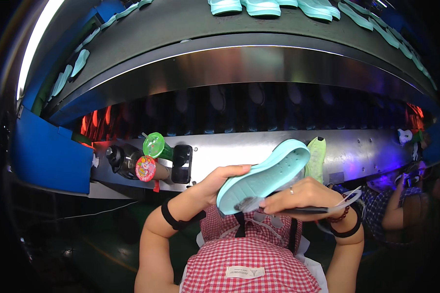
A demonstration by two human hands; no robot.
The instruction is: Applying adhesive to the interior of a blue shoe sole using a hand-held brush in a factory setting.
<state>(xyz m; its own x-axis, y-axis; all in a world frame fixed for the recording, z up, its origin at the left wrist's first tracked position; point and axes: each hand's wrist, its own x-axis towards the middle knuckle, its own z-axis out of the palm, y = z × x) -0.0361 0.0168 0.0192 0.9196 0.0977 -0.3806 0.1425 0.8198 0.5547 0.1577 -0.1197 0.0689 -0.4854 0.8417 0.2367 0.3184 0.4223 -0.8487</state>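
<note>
A light turquoise shoe sole is tilted in front of my chest, its hollow side facing up. My left hand is closed on the sole's left edge, thumb along the rim. In my right hand is a brush with a black handle. Its bristles touch the inside of the sole at the heel end. A clear, thin tube loops beside the handle's rear end at my right wrist. Beyond my right hand, a pale green sole lies on the metal ledge, partly covered by the turquoise one.
On the ledge at left stand a dark bottle, a green-lidded cup and a red-lidded container, beside a phone. Several turquoise soles ride the dark belt beyond. Another person sits at right.
</note>
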